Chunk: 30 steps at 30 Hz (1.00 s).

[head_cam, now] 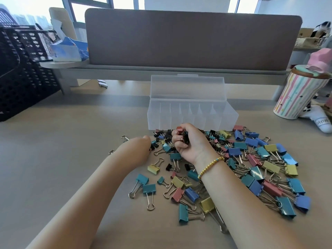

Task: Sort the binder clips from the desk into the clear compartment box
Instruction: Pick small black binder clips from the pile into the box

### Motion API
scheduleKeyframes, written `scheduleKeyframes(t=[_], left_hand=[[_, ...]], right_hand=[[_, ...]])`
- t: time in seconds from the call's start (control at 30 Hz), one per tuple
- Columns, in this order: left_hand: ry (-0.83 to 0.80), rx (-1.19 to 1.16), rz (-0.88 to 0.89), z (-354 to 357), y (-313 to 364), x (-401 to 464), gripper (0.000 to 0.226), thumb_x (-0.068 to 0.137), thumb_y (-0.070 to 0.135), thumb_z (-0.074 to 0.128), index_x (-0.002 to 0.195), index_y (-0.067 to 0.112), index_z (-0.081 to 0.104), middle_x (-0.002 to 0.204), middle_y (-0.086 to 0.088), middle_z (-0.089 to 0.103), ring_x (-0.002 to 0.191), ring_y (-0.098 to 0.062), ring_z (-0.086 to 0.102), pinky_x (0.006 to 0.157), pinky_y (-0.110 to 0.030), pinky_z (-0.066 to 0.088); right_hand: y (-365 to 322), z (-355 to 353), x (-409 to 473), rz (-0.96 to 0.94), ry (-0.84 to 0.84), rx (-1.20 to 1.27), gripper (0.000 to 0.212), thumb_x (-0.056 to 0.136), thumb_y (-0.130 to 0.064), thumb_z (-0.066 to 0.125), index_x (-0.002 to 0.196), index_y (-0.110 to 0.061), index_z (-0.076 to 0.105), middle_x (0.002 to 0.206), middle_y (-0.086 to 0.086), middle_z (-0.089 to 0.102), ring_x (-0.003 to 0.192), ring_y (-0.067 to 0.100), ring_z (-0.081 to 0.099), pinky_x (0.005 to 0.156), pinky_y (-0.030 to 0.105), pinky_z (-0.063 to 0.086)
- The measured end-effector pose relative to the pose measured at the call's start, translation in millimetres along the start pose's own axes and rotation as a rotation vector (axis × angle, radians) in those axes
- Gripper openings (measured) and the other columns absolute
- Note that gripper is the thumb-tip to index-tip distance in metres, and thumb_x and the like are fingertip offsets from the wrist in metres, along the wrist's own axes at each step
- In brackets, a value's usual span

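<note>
We see binder clips [233, 169] heaped mid-desk [53, 159], just before the clear compartment box [192, 114], lid up, compartments looking bare. Our right hand [188, 142] clenches a bunch of small clips [179, 131]; the left hand [138, 150] is blurred, grip unclear. A striped cup [298, 96] stands toward the right edge, beside a sock reading "Holi" [321, 122].

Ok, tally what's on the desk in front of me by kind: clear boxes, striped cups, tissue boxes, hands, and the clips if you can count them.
Clear box: 1
Striped cup: 1
Tissue box: 1
Hands: 2 (left hand, right hand)
Binder clips: piled and overlapping, too many to count
Total without clips: 5
</note>
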<state>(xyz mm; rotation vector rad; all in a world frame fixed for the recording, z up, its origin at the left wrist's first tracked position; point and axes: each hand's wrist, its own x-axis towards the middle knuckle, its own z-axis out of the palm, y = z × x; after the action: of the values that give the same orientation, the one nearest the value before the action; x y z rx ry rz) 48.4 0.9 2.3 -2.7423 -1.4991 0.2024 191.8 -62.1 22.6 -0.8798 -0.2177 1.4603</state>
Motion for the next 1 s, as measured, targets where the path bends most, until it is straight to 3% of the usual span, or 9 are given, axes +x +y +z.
scheduleKeyframes(t=[0.13,0.2,0.33,0.4,0.47,0.7,0.8,0.9,1.0], left_hand=[[0.042,-0.084,0.012,-1.3,0.0,-2.8,0.014,0.098,0.016,0.037,0.105,0.005,0.041,0.067,-0.003,0.045,0.059,-0.017,0.045,0.048,-0.022,0.033],[0.038,-0.524,-0.037,-5.8,-1.0,-6.1,0.014,0.099,0.021,0.035,0.095,0.009,0.042,0.069,-0.003,0.048,0.053,-0.012,0.042,0.044,-0.018,0.032],[-0.113,-1.782,-0.066,-21.0,-4.0,-18.0,0.023,0.097,0.011,0.03,0.075,0.012,0.037,0.05,0.003,0.04,0.034,-0.006,0.029,0.029,-0.014,0.02],[-0.125,-2.118,-0.056,-22.0,-4.2,-20.6,0.022,0.093,0.009,0.028,0.073,0.013,0.036,0.051,0.002,0.039,0.031,-0.004,0.028,0.026,-0.011,0.016],[-0.153,-2.221,-0.078,-20.6,-1.6,-22.0,0.02,0.089,0.008,0.027,0.073,0.012,0.038,0.057,-0.001,0.044,0.03,-0.003,0.028,0.027,-0.008,0.016],[-0.267,-2.034,-0.156,-19.9,3.0,-23.0,0.037,0.096,0.029,0.037,0.062,0.013,0.042,0.056,-0.002,0.046,0.032,-0.004,0.03,0.027,-0.009,0.016],[-0.181,-1.434,-0.065,-24.6,7.6,-27.8,0.041,0.097,0.036,0.04,0.063,0.014,0.042,0.05,0.002,0.041,0.035,-0.007,0.031,0.033,-0.015,0.022],[-0.094,-0.711,0.174,-28.2,11.2,-36.1,0.032,0.096,0.039,0.041,0.072,0.018,0.047,0.059,0.005,0.045,0.047,-0.007,0.038,0.046,-0.015,0.034],[-0.179,-0.382,0.295,-32.9,11.2,-47.7,0.019,0.094,0.045,0.04,0.083,0.03,0.045,0.081,0.002,0.06,0.068,-0.014,0.054,0.065,-0.024,0.048]], right_hand=[[0.9,0.4,0.0,-0.035,0.039,-0.05,0.023,0.096,-0.006,0.038,0.074,-0.012,0.039,0.069,0.005,0.042,0.04,0.004,0.036,0.027,0.01,0.019],[-0.7,0.3,-1.1,-0.05,0.027,-0.105,0.02,0.097,-0.005,0.039,0.079,-0.008,0.047,0.071,0.005,0.047,0.037,0.003,0.035,0.027,0.01,0.018],[-7.2,0.0,-5.4,-0.049,-0.039,-0.199,0.025,0.094,0.004,0.033,0.091,-0.003,0.057,0.069,0.003,0.048,0.035,0.002,0.034,0.029,0.01,0.017],[-10.2,-0.6,-7.5,-0.043,-0.085,-0.238,0.028,0.092,0.006,0.031,0.092,-0.003,0.058,0.069,0.002,0.048,0.036,0.002,0.034,0.029,0.01,0.017],[-11.4,-1.1,-9.1,-0.045,-0.119,-0.346,0.029,0.092,0.006,0.031,0.093,-0.003,0.059,0.068,0.002,0.046,0.037,0.003,0.033,0.03,0.011,0.017],[-9.6,-2.7,-7.6,-0.081,-0.111,-0.676,0.021,0.095,-0.005,0.039,0.094,-0.006,0.06,0.064,-0.001,0.046,0.038,0.004,0.034,0.034,0.013,0.018],[-12.5,-4.3,-9.4,-0.07,-0.144,-0.75,0.018,0.098,-0.015,0.04,0.092,-0.008,0.056,0.057,-0.003,0.043,0.035,0.003,0.03,0.029,0.013,0.018],[-16.1,-6.9,-17.3,-0.082,-0.161,-0.968,0.019,0.098,-0.019,0.043,0.087,-0.01,0.056,0.051,-0.006,0.043,0.033,0.003,0.03,0.029,0.013,0.021],[-17.9,-9.1,-29.6,-0.116,-0.132,-1.38,0.016,0.097,-0.025,0.047,0.087,-0.016,0.056,0.051,-0.008,0.047,0.037,0.004,0.033,0.037,0.016,0.026]])
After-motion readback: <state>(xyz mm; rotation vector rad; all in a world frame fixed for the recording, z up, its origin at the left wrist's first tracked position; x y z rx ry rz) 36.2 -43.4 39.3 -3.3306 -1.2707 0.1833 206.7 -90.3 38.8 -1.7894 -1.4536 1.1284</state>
